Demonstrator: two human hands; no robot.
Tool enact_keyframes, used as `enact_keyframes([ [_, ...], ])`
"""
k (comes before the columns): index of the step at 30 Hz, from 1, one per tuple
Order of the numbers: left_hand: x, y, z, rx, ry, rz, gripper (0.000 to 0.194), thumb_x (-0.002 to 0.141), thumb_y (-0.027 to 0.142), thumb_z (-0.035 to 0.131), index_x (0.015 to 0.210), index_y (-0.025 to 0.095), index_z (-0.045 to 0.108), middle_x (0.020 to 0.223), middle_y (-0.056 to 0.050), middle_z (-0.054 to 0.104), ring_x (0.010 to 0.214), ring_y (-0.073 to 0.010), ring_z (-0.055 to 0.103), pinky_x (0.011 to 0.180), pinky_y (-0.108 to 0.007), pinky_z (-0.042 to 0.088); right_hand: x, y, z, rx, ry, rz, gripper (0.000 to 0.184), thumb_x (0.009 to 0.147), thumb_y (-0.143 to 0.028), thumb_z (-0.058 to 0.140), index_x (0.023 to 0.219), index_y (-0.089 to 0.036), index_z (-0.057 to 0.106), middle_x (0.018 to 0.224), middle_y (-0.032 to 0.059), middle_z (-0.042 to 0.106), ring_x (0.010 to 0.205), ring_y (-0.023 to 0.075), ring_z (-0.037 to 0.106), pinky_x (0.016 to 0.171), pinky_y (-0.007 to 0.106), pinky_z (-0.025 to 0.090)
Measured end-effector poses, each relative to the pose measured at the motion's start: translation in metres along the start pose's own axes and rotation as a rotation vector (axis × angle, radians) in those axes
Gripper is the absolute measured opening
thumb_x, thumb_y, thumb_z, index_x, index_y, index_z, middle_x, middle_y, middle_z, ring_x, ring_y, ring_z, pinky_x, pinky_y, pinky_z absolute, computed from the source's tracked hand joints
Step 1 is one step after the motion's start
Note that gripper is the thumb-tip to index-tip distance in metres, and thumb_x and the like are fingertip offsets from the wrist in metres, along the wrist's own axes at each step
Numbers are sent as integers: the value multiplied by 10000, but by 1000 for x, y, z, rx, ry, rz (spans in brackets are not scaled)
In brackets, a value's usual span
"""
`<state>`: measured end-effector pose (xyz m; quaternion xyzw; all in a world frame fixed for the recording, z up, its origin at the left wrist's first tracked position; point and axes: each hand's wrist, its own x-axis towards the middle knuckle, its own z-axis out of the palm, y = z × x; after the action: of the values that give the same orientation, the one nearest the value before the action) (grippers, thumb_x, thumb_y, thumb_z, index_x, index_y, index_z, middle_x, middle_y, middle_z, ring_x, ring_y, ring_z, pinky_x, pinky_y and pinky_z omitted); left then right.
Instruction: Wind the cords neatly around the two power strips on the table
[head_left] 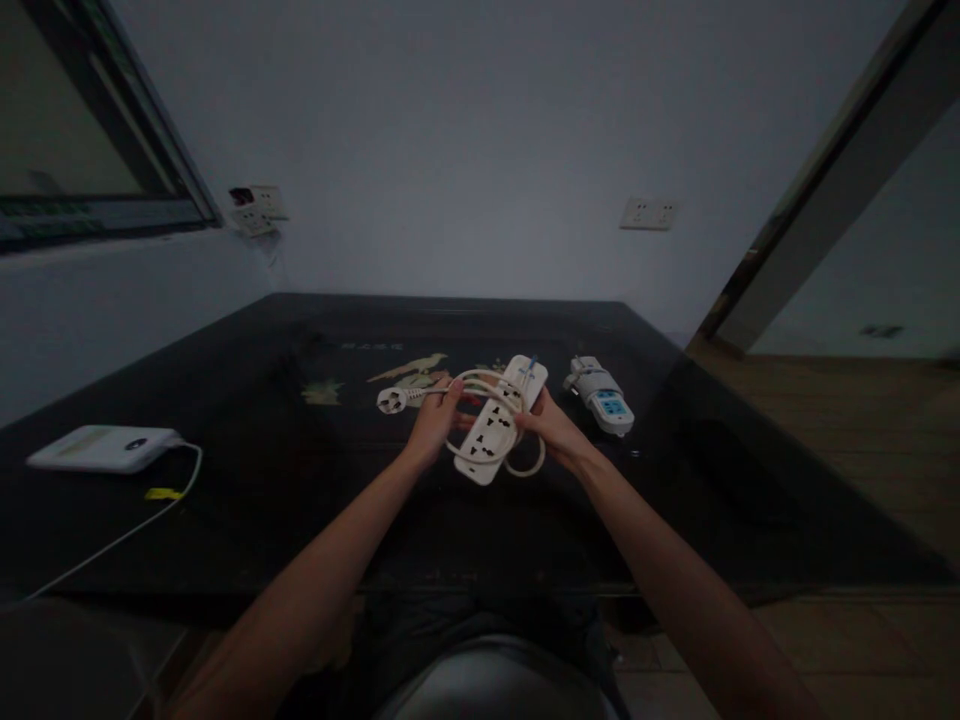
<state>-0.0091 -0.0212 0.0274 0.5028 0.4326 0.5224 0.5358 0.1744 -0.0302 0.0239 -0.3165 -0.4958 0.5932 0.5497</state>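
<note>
Slanting between my right hand [551,425] and my left hand [435,418], a white power strip [491,430] is held over a black table [315,510], its white cord [525,474] coiled across it. The right grips the strip's right edge; the left pinches the cord near its plug [391,401]. I have both forearms [367,515] reaching forward, angled inward.

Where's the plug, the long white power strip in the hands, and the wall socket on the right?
Plug [391,401]: head view, on its round head.
Power strip [493,431]: head view, on its socketed face.
Wall socket [649,213]: head view, mid-plate.
</note>
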Motion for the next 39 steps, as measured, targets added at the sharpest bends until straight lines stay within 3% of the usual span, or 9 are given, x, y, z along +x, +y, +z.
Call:
enact_keyframes([
  [9,1,7,-10,8,-170,-152,564,862,631,400,1197,191,514,1183,-159,616,579,-174,675,507,-295,547,0,-3,9,-10,167,-44,664,541,-237,803,1114,-225,467,1187,71,616,1054,230,609,972,430,465],
  [15,8,6,-15,99,-151,-128,636,906,624,247,1160,144,578,1075,-164,672,722,-215,690,601,-317,542,2,-7,3,19,276,-90,614,545,-245,800,1069,-211,481,1145,74,618,1000,216,621,971,418,464],
  [18,9,5,-13,286,-112,-52,646,938,563,201,1092,97,620,984,-173,698,850,-253,681,677,-347,536,3,-9,3,11,324,-146,588,550,-245,795,1049,-207,485,1126,69,624,1002,215,618,973,418,463],
  [21,3,6,-9,541,-78,132,492,944,469,323,1045,108,641,985,-156,698,938,-268,654,797,-385,507,5,-10,1,-4,376,-203,585,543,-247,797,1038,-212,488,1084,56,638,985,220,624,962,434,471],
  [27,-17,17,-4,1027,60,480,280,930,342,431,1026,166,626,899,-88,698,805,-234,657,757,-369,504,7,-13,-9,-58,435,-285,565,565,-261,797,1032,-237,479,1095,43,644,1027,231,619,979,443,465],
  [30,-20,23,-4,1002,100,711,214,914,261,466,1055,162,594,969,-90,651,894,-210,628,824,-356,501,6,-17,-11,-97,412,-262,577,574,-270,796,1048,-243,469,1125,51,634,1046,240,613,975,456,469],
  [33,-16,26,-7,955,132,858,417,871,221,541,1276,164,459,1222,-132,533,1167,-228,511,1008,-395,417,2,-23,-10,-146,323,-218,601,565,-274,803,1063,-236,468,1118,62,636,1034,252,620,961,472,476],
  [36,-8,27,-15,946,47,778,663,799,235,647,1384,179,340,1355,-150,441,1284,-261,414,1078,-439,347,-5,-33,-5,-199,149,-187,637,557,-264,809,1091,-243,462,1140,66,635,1070,263,608,971,476,470],
  [39,-5,31,-21,873,-156,662,670,753,228,692,1352,189,394,1347,-143,480,1264,-275,448,1061,-464,359,-13,-44,-1,-246,-22,-190,644,568,-252,804,1116,-259,467,1155,60,638,1085,266,605,977,476,467],
])
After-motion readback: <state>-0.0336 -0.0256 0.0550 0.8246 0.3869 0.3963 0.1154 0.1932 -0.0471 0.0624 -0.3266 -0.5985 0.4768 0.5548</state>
